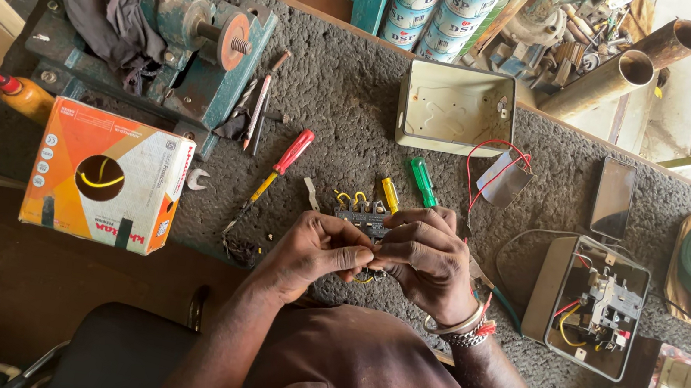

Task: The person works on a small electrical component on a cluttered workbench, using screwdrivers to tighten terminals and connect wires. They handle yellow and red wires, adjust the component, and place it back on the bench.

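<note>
Head view showed both hands meeting at the centre of the desk (pixel 355 108), a rough dark grey matted surface. The left hand (pixel 318 247) and the right hand (pixel 425 259) were both clenched around a small dark switch module with yellow wire loops (pixel 360 216), held just above the desk edge; fingertips pinched at its underside, where a bit of yellow wire showed. Judging by this, the step in hand was fitting or seating a wire into the module, and the next move would call for a steady grip and a fine push or twist.

At twelve o'clock from the hands lay a yellow-handled screwdriver (pixel 390 195) and a green-handled screwdriver (pixel 423 182), beyond them an open cream metal box (pixel 451 102). At ten o'clock lay a red-and-yellow screwdriver (pixel 279 169), and farther out a green bench machine draped with a dark cloth (pixel 148 24). At nine o'clock stood an orange cardboard box of yellow wire (pixel 105 175). At three o'clock sat an open grey enclosure with wired parts (pixel 589 304), with a dark phone (pixel 613 197) at two o'clock.
</note>
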